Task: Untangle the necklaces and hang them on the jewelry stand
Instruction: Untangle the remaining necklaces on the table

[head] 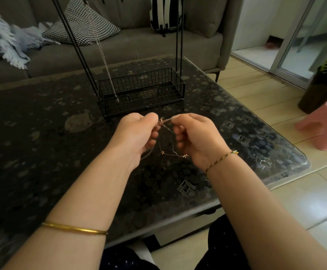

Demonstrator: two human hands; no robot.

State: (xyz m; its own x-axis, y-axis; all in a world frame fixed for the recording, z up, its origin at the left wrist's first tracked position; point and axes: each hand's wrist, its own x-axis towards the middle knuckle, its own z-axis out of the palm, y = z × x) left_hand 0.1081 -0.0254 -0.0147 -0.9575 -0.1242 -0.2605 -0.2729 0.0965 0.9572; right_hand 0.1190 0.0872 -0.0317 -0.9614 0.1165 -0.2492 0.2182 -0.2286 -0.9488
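Note:
A thin gold necklace point(167, 151) with small charms is tangled into a knot between my hands, just above the dark table. My left hand point(137, 131) pinches the knot from the left, and my right hand point(195, 135) pinches it from the right. Loops and a clasp end dangle below my fingers. Beyond my hands stands the black wire jewelry stand point(141, 90), a basket base with tall uprights whose top is out of view. A silver necklace point(105, 61) hangs from it, its lower end reaching into the basket.
The dark speckled glass-topped table point(42, 133) fills the foreground; its right corner is rounded. A grey sofa point(139, 45) with cushions and a fringed blanket stands behind it. On the tiled floor to the right are a pink stool point(326, 123) and a dark pot.

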